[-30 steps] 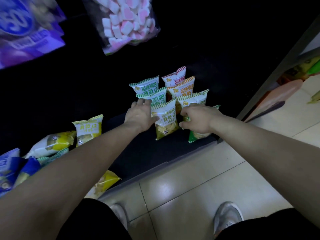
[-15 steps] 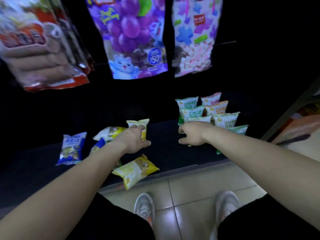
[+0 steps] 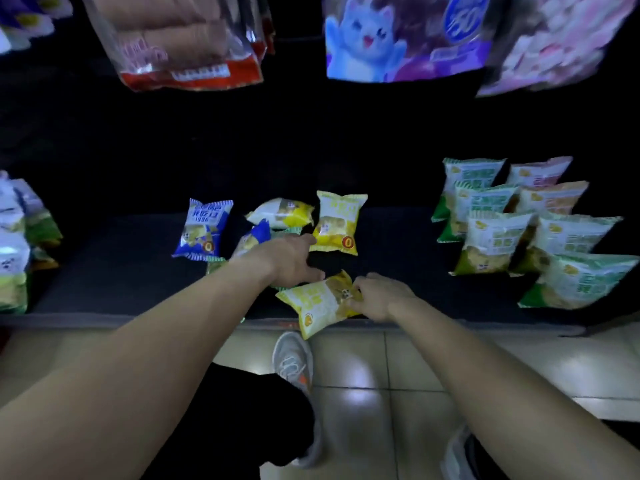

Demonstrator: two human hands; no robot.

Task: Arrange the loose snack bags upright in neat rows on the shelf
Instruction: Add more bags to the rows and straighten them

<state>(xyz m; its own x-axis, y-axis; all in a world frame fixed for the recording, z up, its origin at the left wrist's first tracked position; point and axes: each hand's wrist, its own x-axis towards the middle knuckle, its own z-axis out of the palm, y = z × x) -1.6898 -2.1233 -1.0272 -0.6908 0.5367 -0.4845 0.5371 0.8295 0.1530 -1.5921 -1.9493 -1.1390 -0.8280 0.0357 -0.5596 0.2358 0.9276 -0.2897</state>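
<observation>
On the dark shelf [image 3: 121, 271] several loose snack bags lie in a pile: a blue bag [image 3: 202, 225], a white-and-yellow bag [image 3: 282, 213] on its side, and a yellow bag [image 3: 337, 223]. My right hand [image 3: 377, 296] pinches the corner of another yellow bag [image 3: 318, 304] that lies at the shelf's front edge. My left hand [image 3: 291, 261] is spread palm down over a mostly hidden green bag [image 3: 216, 266], thumb and fingers apart. Green and orange bags [image 3: 498, 237] stand upright in rows at the right.
Large bags hang above the shelf: a red one [image 3: 187, 39], a purple cat one [image 3: 398, 36] and a pink one [image 3: 554, 39]. More bags [image 3: 14, 244] stand at the far left. My shoes [image 3: 292, 362] are on the tiled floor below the shelf edge.
My right hand left the upright rows and moved left, taking hold of the yellow bag at the front edge. My left hand stayed over the loose pile. The view shifted left.
</observation>
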